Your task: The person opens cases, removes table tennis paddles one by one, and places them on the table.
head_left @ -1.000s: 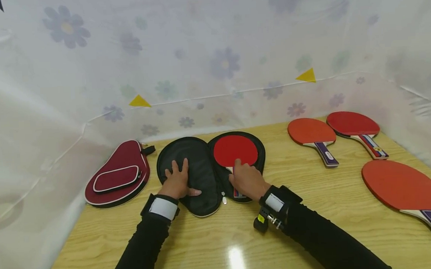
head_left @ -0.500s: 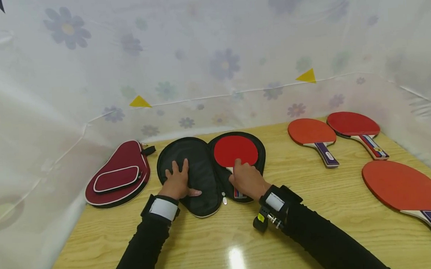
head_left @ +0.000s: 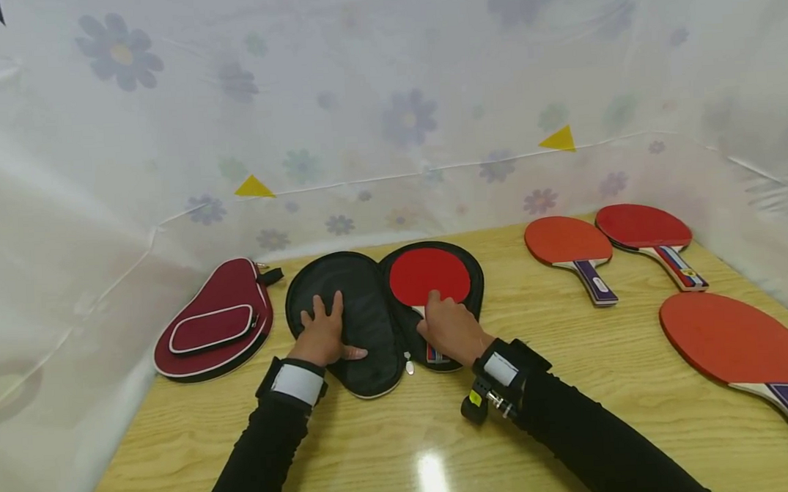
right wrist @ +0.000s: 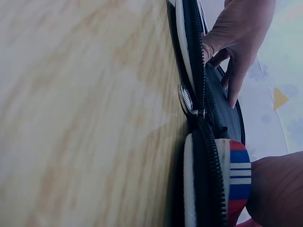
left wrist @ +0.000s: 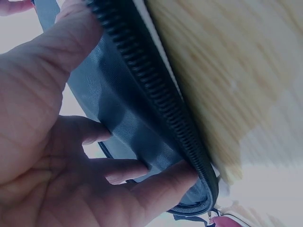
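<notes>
A black paddle case (head_left: 378, 327) lies unzipped and spread flat on the table, its two halves side by side. My left hand (head_left: 321, 336) rests on the left half with spread fingers; in the left wrist view its fingertips touch the lining (left wrist: 128, 113) inside the zipper edge. In the right half sits a red table tennis paddle (head_left: 428, 274), blade away from me. My right hand (head_left: 453, 331) grips its handle near the blade, covering most of it. The striped handle end (right wrist: 239, 172) shows in the right wrist view, beside the zipper pull (right wrist: 187, 98).
A maroon paddle case (head_left: 215, 320) with a small pocket lies on the left. To the right are two orange paddles, one farther back (head_left: 568, 240) and one nearer (head_left: 741, 337), plus a red paddle (head_left: 644, 225). A flowered white sheet (head_left: 362, 115) encloses the table.
</notes>
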`<state>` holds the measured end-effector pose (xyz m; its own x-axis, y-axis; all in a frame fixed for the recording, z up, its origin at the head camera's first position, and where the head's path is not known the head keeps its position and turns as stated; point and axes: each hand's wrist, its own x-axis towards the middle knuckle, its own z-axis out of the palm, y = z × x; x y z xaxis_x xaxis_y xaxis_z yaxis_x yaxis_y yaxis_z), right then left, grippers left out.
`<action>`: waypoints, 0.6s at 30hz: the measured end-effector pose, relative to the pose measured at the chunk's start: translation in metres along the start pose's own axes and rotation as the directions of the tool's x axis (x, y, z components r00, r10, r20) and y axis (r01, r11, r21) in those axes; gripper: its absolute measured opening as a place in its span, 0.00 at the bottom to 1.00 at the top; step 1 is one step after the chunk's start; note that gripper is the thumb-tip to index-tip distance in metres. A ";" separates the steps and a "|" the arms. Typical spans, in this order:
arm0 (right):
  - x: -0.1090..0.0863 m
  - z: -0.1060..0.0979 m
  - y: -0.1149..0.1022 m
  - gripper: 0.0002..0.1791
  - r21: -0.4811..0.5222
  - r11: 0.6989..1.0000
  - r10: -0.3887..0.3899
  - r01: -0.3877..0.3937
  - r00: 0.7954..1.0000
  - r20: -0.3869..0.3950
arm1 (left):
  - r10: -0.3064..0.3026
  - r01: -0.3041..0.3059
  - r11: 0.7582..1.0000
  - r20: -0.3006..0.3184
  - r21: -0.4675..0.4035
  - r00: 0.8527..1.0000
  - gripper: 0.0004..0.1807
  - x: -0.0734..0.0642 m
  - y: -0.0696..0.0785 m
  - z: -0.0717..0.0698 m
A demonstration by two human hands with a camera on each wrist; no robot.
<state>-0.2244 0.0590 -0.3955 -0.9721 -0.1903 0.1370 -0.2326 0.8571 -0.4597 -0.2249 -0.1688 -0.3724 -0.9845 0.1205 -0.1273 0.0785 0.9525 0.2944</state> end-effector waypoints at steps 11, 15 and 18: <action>-0.003 -0.002 0.006 0.16 0.115 0.993 0.030 -0.031 1.000 0.009 | -0.007 0.007 1.000 0.008 -0.007 1.000 0.64 -0.002 -0.001 0.001; -0.006 -0.005 0.010 0.23 0.135 0.990 0.027 -0.028 1.000 0.009 | -0.008 0.008 1.000 0.008 -0.017 1.000 0.64 -0.003 0.000 0.000; -0.009 -0.009 0.014 0.27 0.143 0.990 0.017 -0.016 1.000 -0.003 | -0.006 0.006 1.000 0.004 -0.019 1.000 0.64 -0.002 0.000 0.000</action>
<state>-0.2185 0.0767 -0.3950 -0.9758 -0.1744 0.1322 -0.2188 0.7826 -0.5828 -0.2226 -0.1689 -0.3721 -0.9843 0.1157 -0.1330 0.0693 0.9477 0.3116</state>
